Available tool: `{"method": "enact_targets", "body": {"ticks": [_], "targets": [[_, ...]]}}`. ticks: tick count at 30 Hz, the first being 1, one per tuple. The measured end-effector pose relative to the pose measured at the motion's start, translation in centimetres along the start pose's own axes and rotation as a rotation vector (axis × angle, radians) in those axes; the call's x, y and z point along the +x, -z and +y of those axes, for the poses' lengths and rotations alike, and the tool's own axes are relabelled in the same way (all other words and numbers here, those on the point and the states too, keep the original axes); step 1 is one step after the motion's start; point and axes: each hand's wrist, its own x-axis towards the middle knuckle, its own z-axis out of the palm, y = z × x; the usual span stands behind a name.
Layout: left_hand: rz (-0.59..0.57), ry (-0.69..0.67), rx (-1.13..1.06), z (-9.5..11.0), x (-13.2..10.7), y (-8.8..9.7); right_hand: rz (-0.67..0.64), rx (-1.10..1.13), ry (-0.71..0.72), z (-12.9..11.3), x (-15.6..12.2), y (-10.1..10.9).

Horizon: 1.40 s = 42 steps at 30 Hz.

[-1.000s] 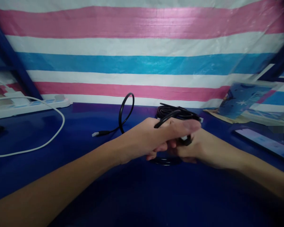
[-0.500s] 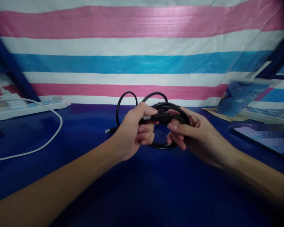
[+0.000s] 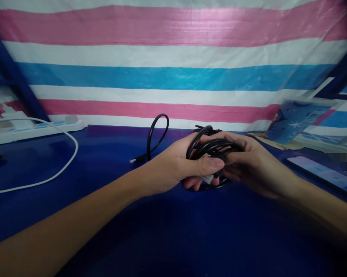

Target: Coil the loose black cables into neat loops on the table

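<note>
A black cable [image 3: 211, 147], wound into a coil, sits between both of my hands just above the blue table [image 3: 162, 231]. My left hand [image 3: 187, 165] wraps round the coil from the left, thumb pressed across its front. My right hand [image 3: 248, 161] cups the same coil from the right, fingers closed over it. A small white tip shows under my left fingers. One loose end of the cable arcs up in a loop [image 3: 157, 132] behind my left hand and ends in a plug [image 3: 133, 160] lying on the table.
A white power strip [image 3: 35, 129] lies at the back left, its white cord [image 3: 60, 169] curving over the table. A tablet or phone with a lit screen [image 3: 320, 173] and a blue printed packet [image 3: 294, 121] lie at the right. A striped tarp hangs behind.
Both hands have lowered with the coil toward the table and closed tighter round it. The upright ring of half a second ago is now bunched between the palms; the second loop is gone.
</note>
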Motion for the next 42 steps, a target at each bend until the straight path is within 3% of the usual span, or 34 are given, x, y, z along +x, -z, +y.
{"method": "enact_targets", "body": {"ticks": [5, 7, 12, 17, 21, 23, 28, 30, 34, 39, 42], "targets": [[0.257, -0.060, 0.267, -0.6, 0.5, 1.0, -0.033, 0.040, 0.077, 0.2, -0.1, -0.1], [0.288, -0.057, 0.342, -0.8, 0.4, 1.3, -0.037, 0.049, 0.111, 0.5, 0.0, -0.2], [0.178, -0.021, 0.322, -0.9, 0.1, 1.1, -0.045, -0.146, 0.161, 1.0, 0.2, 0.0], [0.102, 0.203, 0.402, 0.6, -0.1, 0.6, -0.032, -0.368, 0.290, 0.5, -0.4, -0.4], [-0.169, 0.411, 0.279, 1.7, -0.4, 0.5, -0.113, -0.426, 0.365, 0.2, -1.4, -1.2], [-0.249, 0.421, 0.186, 1.6, -0.5, 0.3, -0.113, -0.429, 0.395, 0.3, -1.5, -1.3], [-0.062, 0.275, 0.058, 0.8, -0.5, 0.1, 0.156, -0.428, 0.618, 0.6, -1.1, -0.4], [-0.089, 0.264, 0.057, 1.2, -0.6, 0.1, 0.164, -0.516, 0.700, 0.3, -1.1, 0.3], [-0.203, 0.288, 0.108, 2.2, -0.8, 0.3, -0.053, -0.576, 0.549, -0.6, -1.6, 0.9], [0.033, 0.142, 0.239, 2.3, -0.5, 0.4, 0.004, -0.382, 0.415, -0.9, -1.5, -0.1], [0.091, 0.075, 0.259, 1.9, -0.4, 0.3, -0.053, -0.287, 0.340, -0.7, -1.4, -0.2]]}}
